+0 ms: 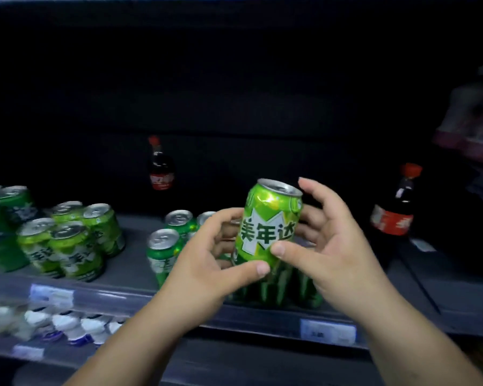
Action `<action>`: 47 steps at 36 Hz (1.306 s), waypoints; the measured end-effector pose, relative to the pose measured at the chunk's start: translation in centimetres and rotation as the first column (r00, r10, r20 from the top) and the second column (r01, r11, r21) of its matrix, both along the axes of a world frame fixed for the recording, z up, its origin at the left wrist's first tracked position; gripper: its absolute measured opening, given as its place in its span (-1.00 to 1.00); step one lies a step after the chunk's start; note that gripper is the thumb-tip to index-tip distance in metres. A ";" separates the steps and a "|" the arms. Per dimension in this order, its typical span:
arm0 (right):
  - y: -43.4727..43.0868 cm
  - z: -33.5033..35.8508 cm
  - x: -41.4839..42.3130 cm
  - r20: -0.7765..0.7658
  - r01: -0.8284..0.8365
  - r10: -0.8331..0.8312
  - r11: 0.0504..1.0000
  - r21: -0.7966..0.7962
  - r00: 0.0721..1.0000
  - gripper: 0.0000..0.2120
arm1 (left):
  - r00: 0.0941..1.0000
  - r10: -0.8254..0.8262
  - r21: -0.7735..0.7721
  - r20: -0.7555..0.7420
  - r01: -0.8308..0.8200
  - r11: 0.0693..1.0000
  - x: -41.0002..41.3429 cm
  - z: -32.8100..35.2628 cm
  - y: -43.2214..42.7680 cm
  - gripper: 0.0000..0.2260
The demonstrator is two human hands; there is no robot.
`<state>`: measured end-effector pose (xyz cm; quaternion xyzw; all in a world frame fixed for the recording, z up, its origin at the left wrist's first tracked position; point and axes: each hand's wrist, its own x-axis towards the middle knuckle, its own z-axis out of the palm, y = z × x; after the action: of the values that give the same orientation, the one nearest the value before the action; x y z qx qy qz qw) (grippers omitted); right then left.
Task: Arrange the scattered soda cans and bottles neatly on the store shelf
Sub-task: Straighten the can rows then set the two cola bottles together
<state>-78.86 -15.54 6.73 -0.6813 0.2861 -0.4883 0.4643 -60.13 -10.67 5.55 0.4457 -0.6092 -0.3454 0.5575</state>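
Observation:
A light green soda can [269, 218] with white-backed lettering is held upright above the grey shelf [129, 270], slightly tilted. My left hand [207, 254] grips its lower left side, thumb across the bottom. My right hand [329, 240] holds its right side, thumb on the front and fingers curled behind. Under the hands stand several green cans [276, 285], partly hidden. More green cans [165, 246] stand just left of my left hand. A cluster of light green cans [70, 240] stands further left.
Darker green cans [0, 218] stand at the far left. A cola bottle [161, 165] stands at the shelf's back, another cola bottle [396, 204] at the right. Price tags [328, 330] line the shelf rail. White-capped bottles [67, 324] fill the shelf below.

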 end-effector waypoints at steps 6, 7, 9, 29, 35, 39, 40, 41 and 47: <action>2.0 -0.6 11.1 0.040 -0.096 0.095 0.995 0.038 0.995 -0.23 | 0.985 0.161 -0.033 0.067 -0.159 0.987 10.4 -0.5 3.2 -0.43; 2.6 -0.7 13.3 0.030 -0.101 0.100 0.994 0.045 0.995 -0.24 | 0.976 0.193 -0.037 0.104 -0.190 0.981 12.3 -0.7 3.8 -0.40; 3.5 -0.9 17.7 0.010 -0.111 0.111 0.992 0.063 0.994 -0.24 | 0.948 0.252 -0.030 0.195 -0.251 0.967 16.2 -1.0 4.8 -0.36; 2.2 -11.3 34.4 -0.228 0.450 -0.412 0.880 0.151 0.882 -0.25 | 0.377 0.299 -0.224 0.877 -0.232 0.947 35.6 -5.9 1.5 -0.28; 1.6 -12.5 34.3 -0.221 0.426 -0.391 0.893 0.146 0.894 -0.34 | 0.346 0.332 -0.276 0.878 -0.202 0.940 35.2 -6.5 0.6 -0.33; 1.4 -12.8 34.0 -0.330 0.479 -0.434 0.875 0.065 0.838 -0.24 | 0.332 0.348 -0.303 0.876 -0.182 0.935 35.6 -7.0 0.4 -0.32; 1.3 -12.8 33.9 -0.346 0.491 -0.444 0.869 0.058 0.826 -0.22 | 0.335 0.354 -0.311 0.873 -0.177 0.934 35.7 -7.1 0.4 -0.32; 1.2 -12.8 33.9 -0.354 0.499 -0.451 0.865 0.055 0.819 -0.22 | 0.338 0.364 -0.322 0.868 -0.173 0.931 35.7 -7.2 0.4 -0.31; -0.2 -12.5 34.5 -0.426 0.519 -0.475 0.855 -0.014 0.770 -0.21 | 0.340 0.420 -0.375 0.842 -0.193 0.907 35.2 -7.6 0.3 -0.29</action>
<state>-44.36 -15.78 -5.82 -0.6437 0.5727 -0.4221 0.2820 -24.92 -10.32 -2.02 0.6058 -0.7492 0.1307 0.2337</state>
